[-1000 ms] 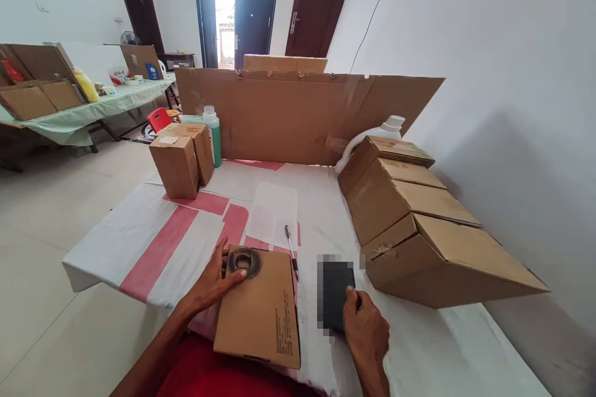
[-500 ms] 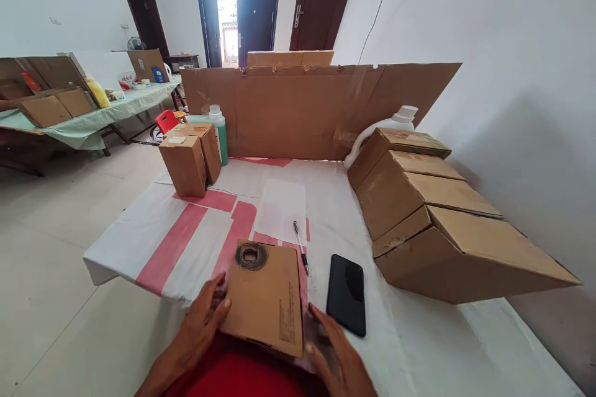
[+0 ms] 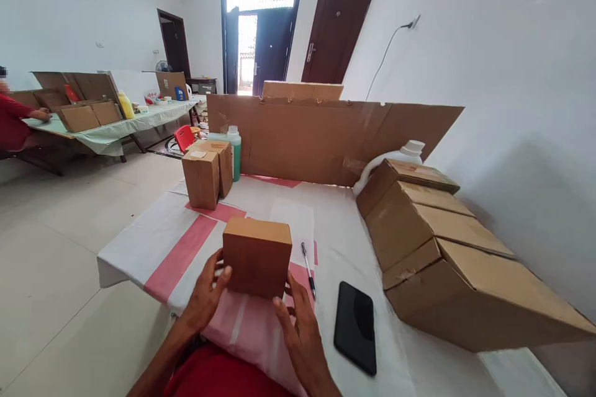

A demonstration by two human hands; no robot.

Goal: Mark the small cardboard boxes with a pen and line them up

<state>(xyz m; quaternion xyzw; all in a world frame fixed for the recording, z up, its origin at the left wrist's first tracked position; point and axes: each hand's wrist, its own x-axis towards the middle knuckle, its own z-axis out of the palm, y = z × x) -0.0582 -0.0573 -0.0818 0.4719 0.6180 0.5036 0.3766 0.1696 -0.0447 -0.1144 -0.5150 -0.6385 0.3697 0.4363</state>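
Note:
A small brown cardboard box (image 3: pixel 257 263) stands upright in front of me, its narrow side on top and a plain face towards me. My left hand (image 3: pixel 207 294) is at its left side, fingers curled along the edge and thumb near the front. Against the lower right side is my right hand (image 3: pixel 300 329), its fingertips partly hidden behind the box and its thumb apart from the front face. A pen (image 3: pixel 308 270) and a black phone (image 3: pixel 355 327) lie to the right. Beyond the box, a white sheet (image 3: pixel 292 214) lies on the cloth.
Boxes (image 3: pixel 202 180) and a green bottle (image 3: pixel 237 158) stand at the table's back left. A cardboard panel (image 3: pixel 298 142) closes the back. Large joined boxes (image 3: pixel 419 229) and a white jug (image 3: pixel 388 158) line the right. Another person's sleeve (image 3: pixel 13 118) shows far left.
The box has been turned up from lying with its holed, printed face visible to standing with a plain face towards me. Both hands moved with it, farther from my body. My view has tilted up.

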